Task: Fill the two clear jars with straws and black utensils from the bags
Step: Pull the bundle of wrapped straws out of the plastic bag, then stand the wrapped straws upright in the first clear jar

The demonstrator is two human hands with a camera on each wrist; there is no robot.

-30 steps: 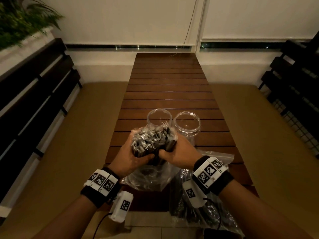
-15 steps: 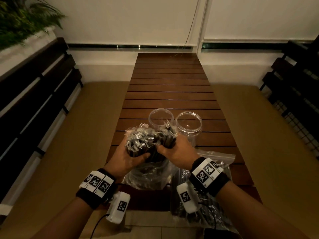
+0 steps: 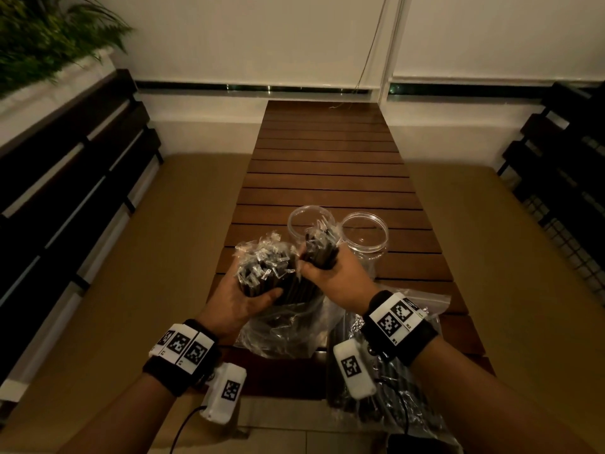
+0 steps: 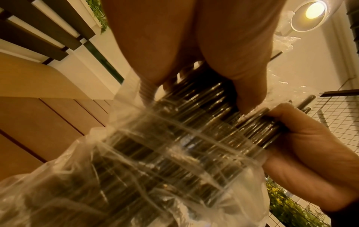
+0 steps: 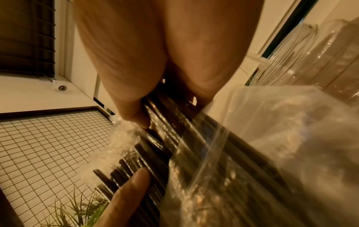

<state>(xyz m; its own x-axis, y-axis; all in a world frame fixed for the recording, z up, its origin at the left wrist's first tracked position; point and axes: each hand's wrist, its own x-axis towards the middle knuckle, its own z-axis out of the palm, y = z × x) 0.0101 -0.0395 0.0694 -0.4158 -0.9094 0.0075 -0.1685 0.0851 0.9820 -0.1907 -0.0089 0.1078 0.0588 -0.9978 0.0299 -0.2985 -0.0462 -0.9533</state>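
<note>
Two clear open jars stand side by side on the wooden table, the left jar (image 3: 311, 221) and the right jar (image 3: 365, 234). My left hand (image 3: 248, 298) grips a thick bundle of wrapped black straws (image 3: 262, 270) that sticks up out of a clear plastic bag (image 3: 281, 329). My right hand (image 3: 324, 273) grips a smaller bunch of straws (image 3: 319, 249), split off to the right just in front of the left jar. In the left wrist view my left thumb (image 4: 250, 92) presses on the straws (image 4: 194, 122). The right wrist view shows dark straws (image 5: 155, 145) under my right fingers (image 5: 134, 113).
A second clear zip bag (image 3: 422, 303) holding black utensils (image 3: 370, 398) lies at the near right of the slatted table (image 3: 327, 158). Tan cushioned benches flank the table, with dark slatted backrests (image 3: 65, 178) on both sides. A plant (image 3: 42, 37) stands at the far left.
The single bundle held by both hands has split. My right hand has drawn a small bunch of straws off to the right toward the jars, and my left hand keeps the rest.
</note>
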